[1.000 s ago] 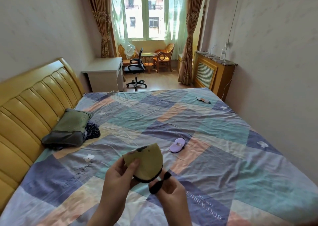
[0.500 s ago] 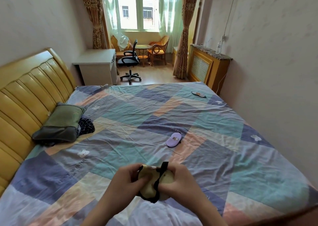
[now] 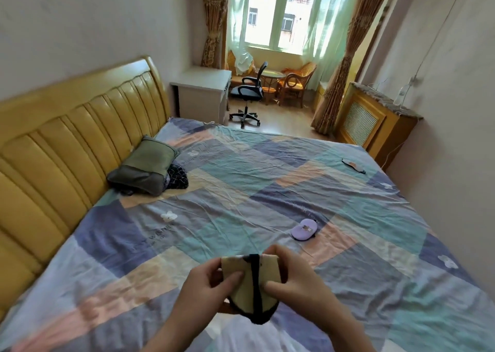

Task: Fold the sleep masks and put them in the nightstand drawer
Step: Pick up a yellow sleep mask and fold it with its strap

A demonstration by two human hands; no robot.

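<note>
While both hands meet low in the view above the patchwork bedsheet (image 3: 241, 191), they pinch one folded tan sleep mask (image 3: 250, 284) between them. Left hand (image 3: 206, 290): thumb pressed on the mask's face, fingers closed behind it. Right hand (image 3: 297, 279): thumb on the other half, fingers wrapped around the far edge, closed on the mask. Black elastic strap (image 3: 255, 279) runs down the middle of the tan face; black trim shows along the lower curved edge. Purple sleep mask (image 3: 304, 229) lies on the sheet just beyond the hands, apart from them. Third mask, dark-edged (image 3: 353, 165), lies flat near the far right side of the bed. Green pillow (image 3: 144, 168) rests against the yellow padded headboard (image 3: 67, 159), dark checked cloth (image 3: 176, 180) touching its right side.
</note>
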